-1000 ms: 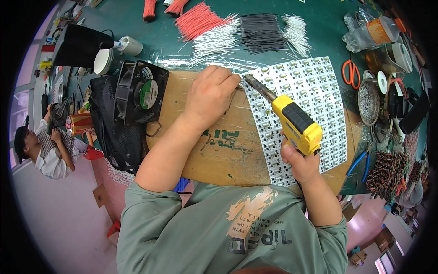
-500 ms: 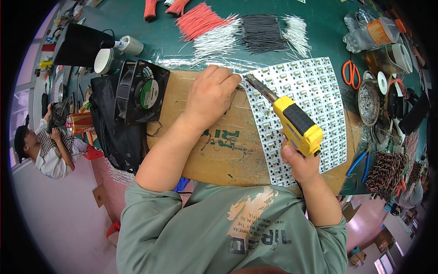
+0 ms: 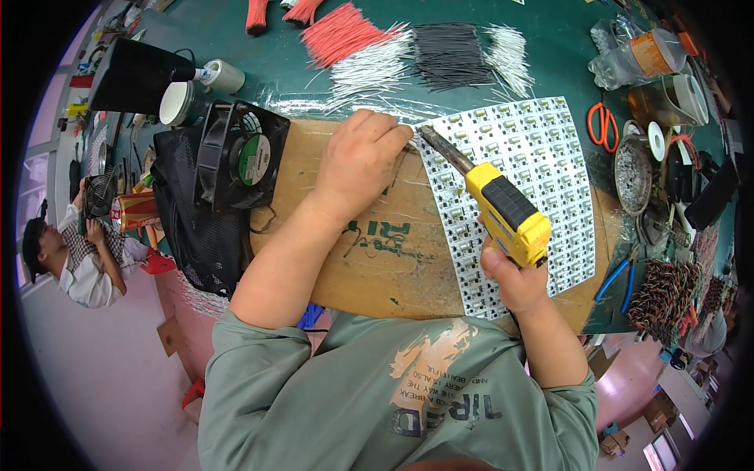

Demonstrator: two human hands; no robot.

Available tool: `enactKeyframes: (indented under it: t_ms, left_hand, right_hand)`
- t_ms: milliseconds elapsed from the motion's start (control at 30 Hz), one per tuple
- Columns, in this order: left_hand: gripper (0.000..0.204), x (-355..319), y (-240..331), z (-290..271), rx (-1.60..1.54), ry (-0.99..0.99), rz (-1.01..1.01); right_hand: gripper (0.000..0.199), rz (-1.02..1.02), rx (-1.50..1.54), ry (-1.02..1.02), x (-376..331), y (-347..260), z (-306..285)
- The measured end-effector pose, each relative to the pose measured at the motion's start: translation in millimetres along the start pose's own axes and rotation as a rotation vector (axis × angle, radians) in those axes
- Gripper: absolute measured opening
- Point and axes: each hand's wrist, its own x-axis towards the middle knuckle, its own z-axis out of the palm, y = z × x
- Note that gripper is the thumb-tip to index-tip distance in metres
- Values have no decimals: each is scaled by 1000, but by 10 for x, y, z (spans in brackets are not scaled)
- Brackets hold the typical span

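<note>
My right hand (image 3: 512,276) is wrapped round the grip of a yellow and black soldering gun (image 3: 506,212). The gun's dark tip points to the far left corner of a white sheet of circuit boards (image 3: 542,149), which carries rows of small parts. At that same corner my left hand (image 3: 363,157) is closed, its fingertips pinched close to the gun's tip. What those fingers hold is too small and hidden to make out. The sheet lies on a brown cardboard piece (image 3: 330,275), slanting slightly.
Beyond the board lie piles of red wires (image 3: 345,33), white wires (image 3: 365,74) and black wires (image 3: 452,55). A black fan (image 3: 239,157) stands at left. On the right are orange-handled scissors (image 3: 603,127), a round tin (image 3: 633,174) and blue-handled pliers (image 3: 615,282). Another person (image 3: 86,259) sits far left.
The soldering gun and my right hand have shifted very slightly left. My left hand stays pinched at the board's corner, nearly unmoved.
</note>
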Motion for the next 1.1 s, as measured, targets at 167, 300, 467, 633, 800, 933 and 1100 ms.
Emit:
enactKeyframes:
  t_ms: [167,300,467,633,800,933,1100]
  left_hand:
    - [22,6,10,-1,-5,-1,-6]
    - [22,0,9,-1,-7,-4,-6]
    - [22,1,7,3,-9,-7,-4]
    - [22,2,6,0,-6,-11,-6]
    - [22,7,15,-15,-8,-13,-9]
    - [21,3,12,-9,-12,-17,-11]
    - [21,3,23,-9,-10,-22,-15]
  right_hand:
    - [19,12,-16,13,-8,-6,14]
    - [25,47,-24,11,-9,-55,33]
    - [28,45,-13,16,-8,-57,36]
    - [25,29,-30,37,-3,-32,34]
    - [16,30,17,-12,0,-33,2]
    - [14,30,15,-8,-2,-33,0]
    - [12,28,-65,-16,6,-28,-17]
